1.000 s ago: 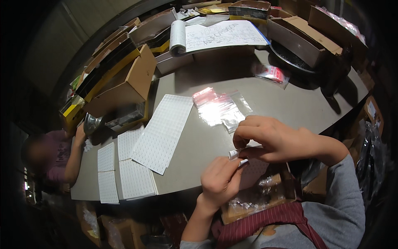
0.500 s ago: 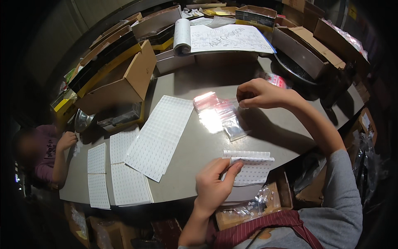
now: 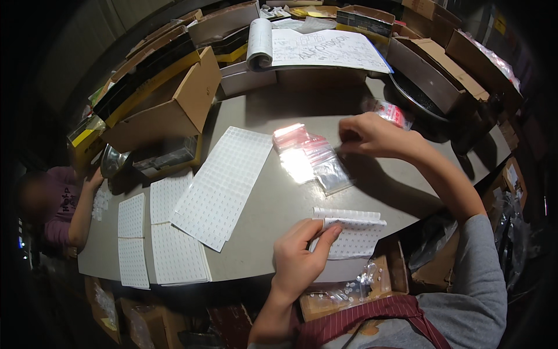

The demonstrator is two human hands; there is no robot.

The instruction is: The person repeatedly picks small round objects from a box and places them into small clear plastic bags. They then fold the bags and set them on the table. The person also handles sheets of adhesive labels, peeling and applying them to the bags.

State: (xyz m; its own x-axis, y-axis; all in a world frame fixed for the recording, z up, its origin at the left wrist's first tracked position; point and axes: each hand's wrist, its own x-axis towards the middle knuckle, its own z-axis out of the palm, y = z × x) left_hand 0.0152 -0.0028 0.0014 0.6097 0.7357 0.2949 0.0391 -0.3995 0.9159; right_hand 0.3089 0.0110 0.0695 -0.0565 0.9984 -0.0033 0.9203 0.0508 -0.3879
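Note:
My left hand (image 3: 300, 251) grips a curled sheet of small white labels (image 3: 354, 237) at the table's near edge, thumb on top. The sheet is folded over, and its upper edge rolls back. Over the table's right half hangs my right hand (image 3: 378, 136), its fingers bent together and slightly blurred. Whatever is between those fingertips is too small or hidden to make out. Just left of them lie clear zip bags (image 3: 330, 173) with reddish top strips, fanned in an overlapping pile. A large label sheet (image 3: 224, 186) lies flat to the left of the bags.
Banded label stacks (image 3: 133, 256) lie at the table's left. A co-worker's hand (image 3: 93, 178) is near a metal bowl (image 3: 114, 160). Cardboard boxes (image 3: 168, 110) and a notepad (image 3: 325, 51) line the back. Below my left hand, an open carton (image 3: 325, 305) holds small round pieces.
My right hand has moved slightly right, with its fingers turned further down. The left hand keeps its hold on the label sheet. The co-worker's hand has shifted up toward the bowl.

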